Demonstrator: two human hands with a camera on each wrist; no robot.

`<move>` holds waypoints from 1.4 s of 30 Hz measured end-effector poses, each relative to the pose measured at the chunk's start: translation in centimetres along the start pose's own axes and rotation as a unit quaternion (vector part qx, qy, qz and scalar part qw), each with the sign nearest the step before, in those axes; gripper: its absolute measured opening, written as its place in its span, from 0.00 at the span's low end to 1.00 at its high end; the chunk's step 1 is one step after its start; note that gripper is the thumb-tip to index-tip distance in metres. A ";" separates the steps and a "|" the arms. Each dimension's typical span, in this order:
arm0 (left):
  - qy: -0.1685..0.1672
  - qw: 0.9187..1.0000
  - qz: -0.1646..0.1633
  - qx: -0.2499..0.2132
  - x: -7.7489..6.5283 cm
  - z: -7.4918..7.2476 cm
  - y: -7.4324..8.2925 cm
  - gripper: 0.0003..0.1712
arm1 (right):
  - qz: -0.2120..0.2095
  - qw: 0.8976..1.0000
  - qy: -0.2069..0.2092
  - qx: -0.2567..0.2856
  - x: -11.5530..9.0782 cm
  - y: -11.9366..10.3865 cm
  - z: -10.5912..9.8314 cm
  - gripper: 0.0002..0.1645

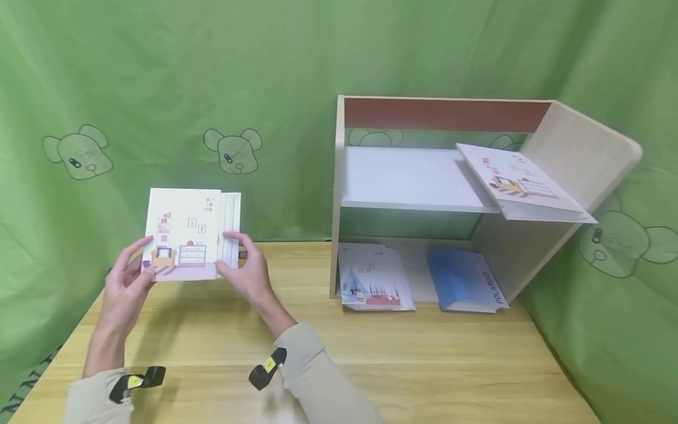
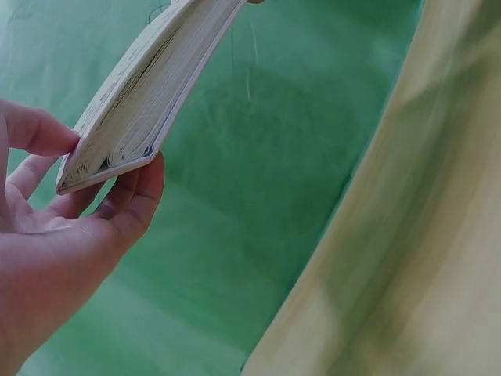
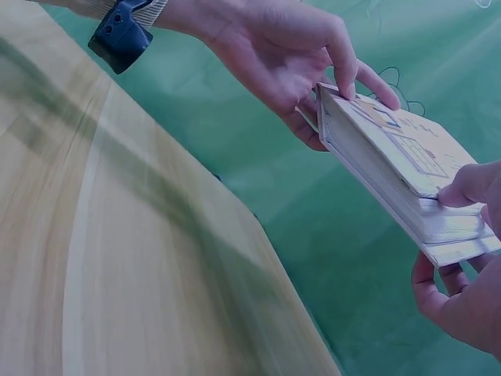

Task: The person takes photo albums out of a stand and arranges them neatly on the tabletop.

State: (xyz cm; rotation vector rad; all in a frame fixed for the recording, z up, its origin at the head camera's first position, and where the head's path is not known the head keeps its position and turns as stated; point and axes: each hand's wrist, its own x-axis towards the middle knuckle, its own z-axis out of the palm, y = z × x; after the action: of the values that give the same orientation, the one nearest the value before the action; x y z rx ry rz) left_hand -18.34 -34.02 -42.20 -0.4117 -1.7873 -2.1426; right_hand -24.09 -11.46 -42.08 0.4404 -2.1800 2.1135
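Observation:
A white book (image 1: 182, 235) with a drawn room on its cover is held up above the table's left part by both hands. My left hand (image 1: 126, 280) grips its left edge, thumb on the cover and fingers behind; the left wrist view shows the spine (image 2: 129, 166) lying over those fingers. On the other side my right hand (image 1: 249, 268) pinches the right edge. There the front cover stands slightly apart from the pages (image 3: 450, 223), and the right thumb presses at the cover's edge.
To the right stands a wooden shelf (image 1: 338, 194). A similar book (image 1: 521, 179) leans out over its upper board (image 1: 397, 176). Below lie a tent-picture book (image 1: 373, 280) and a blue POLAROID book (image 1: 466, 280). Green cloth (image 1: 296, 70) hangs behind the wooden table (image 1: 424, 365).

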 end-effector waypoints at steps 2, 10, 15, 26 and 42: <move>0.003 1.000 -0.003 0.003 0.0 -0.1 -0.2 0.37 | 0.005 1.000 0.002 -0.006 0.0 0.2 0.2 0.37; 0.014 0.999 -0.027 0.032 -0.3 -0.8 -0.6 0.38 | 0.030 0.999 0.007 -0.029 0.0 0.7 0.8 0.37; 0.022 0.998 -0.031 0.041 -0.4 -0.8 -1.1 0.39 | 0.049 0.998 0.021 -0.030 -0.1 1.2 0.9 0.36; 0.049 0.992 -0.074 0.094 -0.8 -1.2 -2.7 0.41 | 0.072 0.997 0.030 -0.021 -0.3 2.4 1.5 0.36; 0.050 0.982 -0.113 0.142 -1.0 -1.8 -3.7 0.42 | 0.086 0.994 0.043 -0.052 -0.7 3.7 2.1 0.34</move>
State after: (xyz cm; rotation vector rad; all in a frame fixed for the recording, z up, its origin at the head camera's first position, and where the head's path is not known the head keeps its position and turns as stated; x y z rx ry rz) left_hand -18.98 -35.07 -46.23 -0.0301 -2.1253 -1.9618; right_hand -24.08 -13.36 -45.92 0.1562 -2.3395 2.0439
